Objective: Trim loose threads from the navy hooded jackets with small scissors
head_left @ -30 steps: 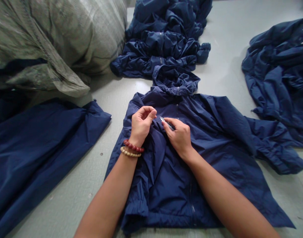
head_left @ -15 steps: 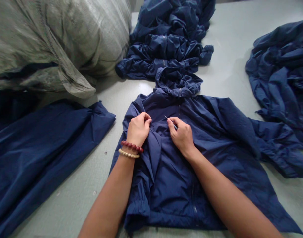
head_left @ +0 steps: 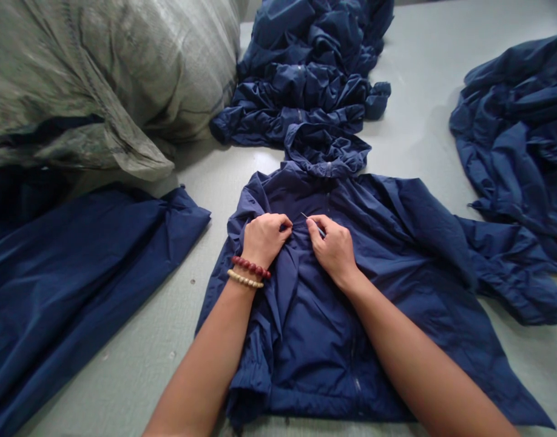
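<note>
A navy hooded jacket lies spread out, its hood pointing away from me. My left hand, with red and cream bead bracelets at the wrist, pinches a fold of the jacket's fabric at the chest. Just to its right, my right hand is closed around a small thin tool whose fine metal tip points up and left, close above the cloth. Most of the tool is hidden by the fingers. A small gap separates the two hands.
The pale table holds more navy garments: a crumpled pile beyond the hood, another heap at the right and a flatter piece at the left. A large grey woven sack bulges at the upper left.
My left hand has moved right, nearer my right hand, and the fabric under it has shifted into new folds. My right hand has hardly moved.
</note>
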